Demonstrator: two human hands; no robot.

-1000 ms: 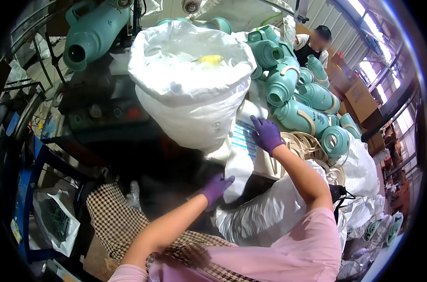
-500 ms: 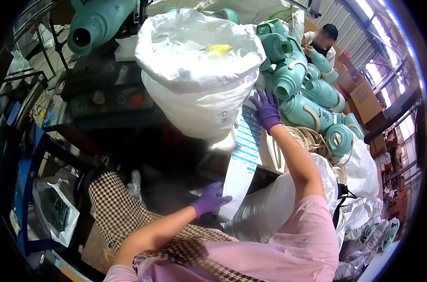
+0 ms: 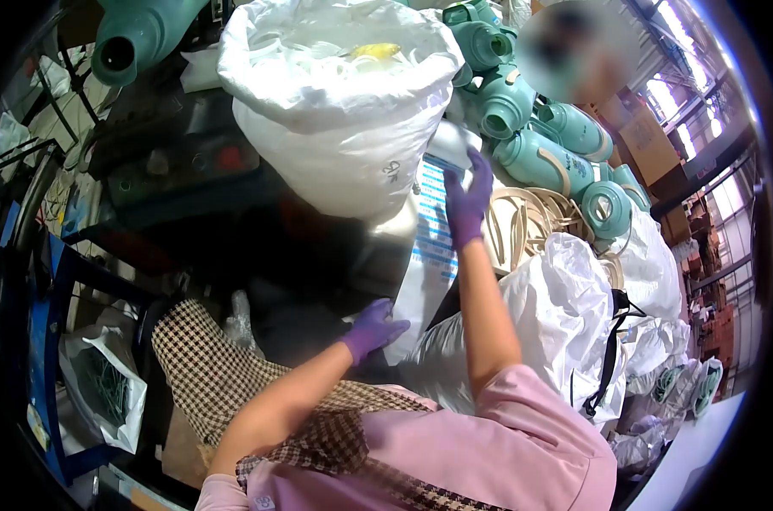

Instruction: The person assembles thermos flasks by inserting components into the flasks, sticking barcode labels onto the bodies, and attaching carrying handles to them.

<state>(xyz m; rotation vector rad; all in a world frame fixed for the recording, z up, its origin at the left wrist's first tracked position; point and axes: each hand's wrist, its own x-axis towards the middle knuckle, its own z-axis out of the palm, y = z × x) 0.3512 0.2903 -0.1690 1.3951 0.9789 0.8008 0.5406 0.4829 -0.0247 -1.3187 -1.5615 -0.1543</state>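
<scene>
A long white label sheet with rows of blue print (image 3: 433,237) lies on the table edge and hangs toward my lap. My left hand (image 3: 373,330), in a purple glove, pinches the sheet's lower left edge. My right hand (image 3: 469,198), also gloved in purple, is at the sheet's upper right edge, fingers apart and curved near the paper. Just behind the sheet stands a big white sack (image 3: 335,128) filled with clear-white pieces and one yellow item (image 3: 375,51). Beige straps (image 3: 531,223) lie to the right of my right hand.
Green bottle-shaped shells (image 3: 544,162) are piled at the back right, another (image 3: 139,38) at the upper left. White plastic bags (image 3: 557,315) bulge at the right. A dark machine (image 3: 178,166) stands left. A blurred person (image 3: 574,55) is behind the pile.
My right hand has shifted left and its fingers have curved. My left hand has moved slightly up with the sheet's lower end. The view has shifted, and the other person appears closer.
</scene>
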